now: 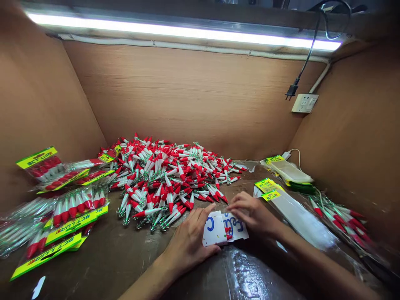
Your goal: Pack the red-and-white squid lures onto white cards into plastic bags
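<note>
A white card piece (215, 229) with blue handwriting lies on the table in front of me, seemingly a folded card or small box, with a bit of red and white showing in its gap. My left hand (192, 235) grips its left side, thumb along the lower edge and fingers at the top. Over the upper right part is my right hand (251, 210), its fingertips pinched together; whatever is between them is hidden. Behind both hands spreads a large heap of red and white fishing lures (168, 179) with green hooks.
At left are packed lures with yellow header cards (71, 223) and a further pack (40, 164). Clear bags with yellow headers (290, 208) lie at right, near more lures (340, 221). A black plug (292, 89) hangs by the wall socket (304, 103).
</note>
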Tool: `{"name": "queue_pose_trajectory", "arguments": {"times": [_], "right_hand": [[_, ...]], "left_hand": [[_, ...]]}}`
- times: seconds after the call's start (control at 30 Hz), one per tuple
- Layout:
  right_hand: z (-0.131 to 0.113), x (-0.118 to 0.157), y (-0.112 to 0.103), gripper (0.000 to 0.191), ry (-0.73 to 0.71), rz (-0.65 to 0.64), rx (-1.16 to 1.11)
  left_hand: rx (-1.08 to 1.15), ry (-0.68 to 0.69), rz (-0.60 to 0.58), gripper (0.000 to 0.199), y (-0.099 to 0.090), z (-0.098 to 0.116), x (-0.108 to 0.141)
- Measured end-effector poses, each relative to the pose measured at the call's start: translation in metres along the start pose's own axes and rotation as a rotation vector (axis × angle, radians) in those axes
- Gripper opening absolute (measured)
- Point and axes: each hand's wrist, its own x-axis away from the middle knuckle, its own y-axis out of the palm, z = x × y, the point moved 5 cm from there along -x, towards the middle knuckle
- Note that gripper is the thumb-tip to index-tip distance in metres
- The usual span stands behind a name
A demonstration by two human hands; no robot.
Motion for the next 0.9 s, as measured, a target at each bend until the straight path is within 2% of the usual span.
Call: {"name": "queue_pose_trajectory", "arguments": {"times": [0.07,0.13,0.2,0.33,0.47,0.67,0.77,0.9], "right_hand": [[0.015,-0.021,-0.004,0.025,0.168,0.014,0.103],[0.025,-0.044,0.002,0.024,0.285,-0.066,0.247],[0.028,-0.066,0.015,0.022,0.328,-0.142,0.334],[0.024,-0.093,0.04,0.027,0.358,-0.165,0.421],[0.028,-0.1,0.05,0.022,0.435,-0.164,0.462],[0.05,-0.091,0.036,0.019,0.568,-0.075,0.394],[0.052,-0.086,0.037,0.017,0.564,-0.031,0.329],[0.047,-0.092,0.049,0.014,0.531,0.037,0.25]], "left_hand": [[0.002,0.001,0.001,0.105,0.0,-0.001,0.0],[-0.002,0.011,0.005,0.103,0.0,-0.002,0.001],[-0.013,0.017,0.006,0.102,0.001,-0.004,0.001],[-0.042,0.0,-0.011,0.105,0.0,-0.004,0.003],[-0.071,-0.02,-0.029,0.107,-0.003,-0.002,0.004],[-0.09,-0.024,-0.045,0.107,-0.001,-0.001,0.004],[-0.099,-0.024,-0.058,0.108,0.0,0.0,0.004],[-0.106,-0.025,-0.052,0.108,0.0,0.0,0.004]]}}
